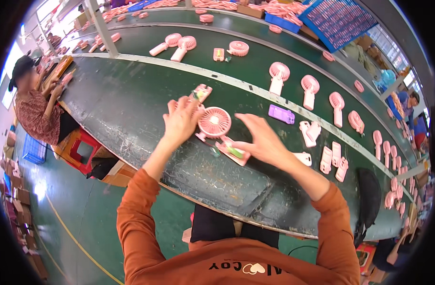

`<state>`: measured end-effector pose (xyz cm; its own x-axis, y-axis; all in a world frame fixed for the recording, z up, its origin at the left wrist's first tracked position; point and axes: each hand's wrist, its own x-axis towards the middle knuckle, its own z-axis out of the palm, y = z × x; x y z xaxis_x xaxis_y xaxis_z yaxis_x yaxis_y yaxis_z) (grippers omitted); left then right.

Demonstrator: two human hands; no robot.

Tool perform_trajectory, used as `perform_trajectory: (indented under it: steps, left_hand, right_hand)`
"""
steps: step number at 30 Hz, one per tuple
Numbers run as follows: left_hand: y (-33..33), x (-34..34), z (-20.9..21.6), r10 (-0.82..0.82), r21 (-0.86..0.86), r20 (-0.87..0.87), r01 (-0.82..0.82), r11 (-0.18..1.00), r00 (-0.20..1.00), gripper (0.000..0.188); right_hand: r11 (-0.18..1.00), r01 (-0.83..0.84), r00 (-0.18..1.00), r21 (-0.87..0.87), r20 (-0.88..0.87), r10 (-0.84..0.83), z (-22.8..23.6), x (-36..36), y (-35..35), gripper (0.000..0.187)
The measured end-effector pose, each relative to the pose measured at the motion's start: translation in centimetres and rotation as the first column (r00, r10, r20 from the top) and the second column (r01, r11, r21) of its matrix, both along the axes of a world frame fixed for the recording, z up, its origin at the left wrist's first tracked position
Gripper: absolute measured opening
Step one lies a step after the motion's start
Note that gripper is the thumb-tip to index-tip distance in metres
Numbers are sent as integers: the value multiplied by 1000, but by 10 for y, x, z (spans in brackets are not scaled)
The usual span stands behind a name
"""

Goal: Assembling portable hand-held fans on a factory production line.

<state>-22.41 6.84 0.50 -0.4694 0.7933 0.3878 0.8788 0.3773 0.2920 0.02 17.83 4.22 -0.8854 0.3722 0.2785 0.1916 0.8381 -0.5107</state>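
Note:
My left hand [179, 121] is curled over a pink fan part that its fingers largely cover. Beyond those fingertips lies a pink handle shell [203, 91] with a yellow-green piece in it. Between my hands a round pink fan head [214, 122] lies on the dark bench, its ribbed grille facing up. Close to it, toward me, is an opened pink handle [237, 154] with a green piece inside. My right hand [262, 140] is open, fingers stretched out to the right of the fan head, its thumb near that handle. Contact there is unclear.
A purple case-like part [281, 114] and several loose pink shells [310, 133] lie on the right. Past a pale divider rail [217, 76], pink fans [310, 90] lie on a green conveyor. A black bag [368, 204] sits at the right; a seated person [37, 104] works at left.

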Motion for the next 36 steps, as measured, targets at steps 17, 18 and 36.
perform_trajectory:
  steps: [17, 18, 36]
  left_hand:
    - [-36, 64, 7, -359, 359, 320, 239, 902, 877, 64]
    - [-36, 72, 9, -468, 390, 454, 303, 870, 758, 67]
    - [-44, 176, 3, -571, 503, 647, -280, 818, -505, 37]
  right_hand:
    - [651, 189, 977, -735, 207, -50, 2, 69, 18, 51]
    - [510, 105, 994, -854, 84, -64, 11, 71, 15, 44]
    - [444, -175, 822, -879, -379, -426, 48, 106, -8, 57]
